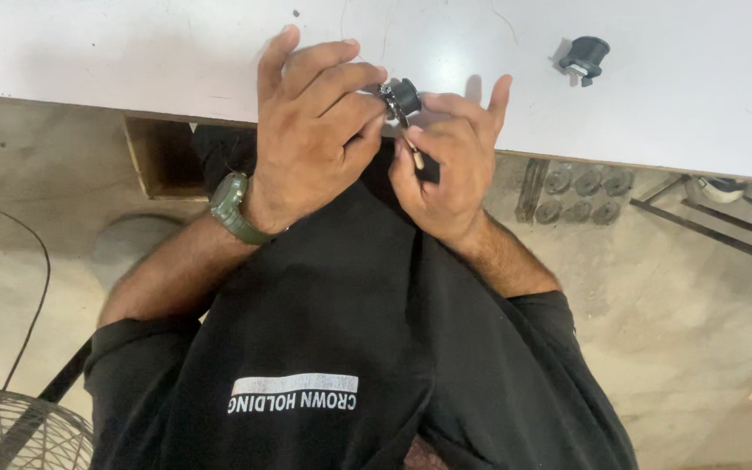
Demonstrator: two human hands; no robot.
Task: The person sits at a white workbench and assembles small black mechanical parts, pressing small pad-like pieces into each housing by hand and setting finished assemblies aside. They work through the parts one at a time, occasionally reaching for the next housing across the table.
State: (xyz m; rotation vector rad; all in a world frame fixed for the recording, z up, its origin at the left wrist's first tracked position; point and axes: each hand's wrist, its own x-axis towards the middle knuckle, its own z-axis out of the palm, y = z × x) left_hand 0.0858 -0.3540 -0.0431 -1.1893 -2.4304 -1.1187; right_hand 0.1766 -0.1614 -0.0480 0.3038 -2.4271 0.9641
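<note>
A small black round part [400,96] is pinched between the left hand [315,130] and right hand [446,170] at the white desk [132,52] edge (a twin part [583,57] sits nearby). If the grip gets loosened, it could be dropped onto the floor [698,296].

Two hands meet in front of a black shirt [350,331]. The left hand [315,130] and the right hand [450,165] pinch a small black round part [402,94] between their fingers. Another small black part [585,57] sits far right on the white table [132,52]. A green watch [235,209] is on the left wrist.
</note>
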